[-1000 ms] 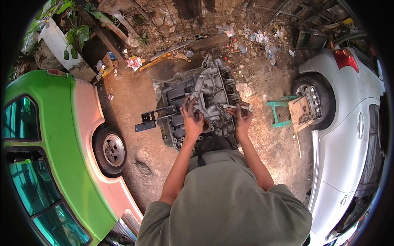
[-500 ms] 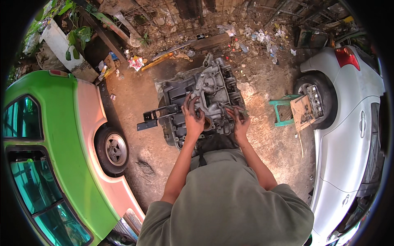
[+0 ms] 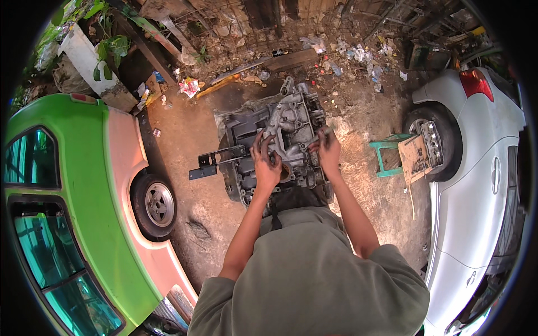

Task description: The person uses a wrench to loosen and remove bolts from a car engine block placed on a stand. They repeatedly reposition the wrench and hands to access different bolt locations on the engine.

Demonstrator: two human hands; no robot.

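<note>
A grey, greasy engine [image 3: 288, 120] stands on the ground in front of me. My left hand [image 3: 267, 159] lies on its near middle, fingers bent and apart, beside a round opening [image 3: 284, 171]. On the engine's right side, my right hand [image 3: 328, 150] has its fingers curled in at the metal castings. Whatever is between those fingers is too small and too hidden to make out. A black metal bracket [image 3: 208, 162] sticks out from the engine's left side.
A green and pink vehicle [image 3: 84, 168] stands at left, a silver car [image 3: 465, 224] at right. Near the car's wheel, a green stool [image 3: 385, 157] stands by a cardboard piece [image 3: 413, 159] and a metal engine part [image 3: 431, 143]. Litter and a wooden plank [image 3: 291, 60] lie at the far side.
My right hand has moved away from me along the engine's right side, and its fingers have curled in more. My left hand stays nearly where it was.
</note>
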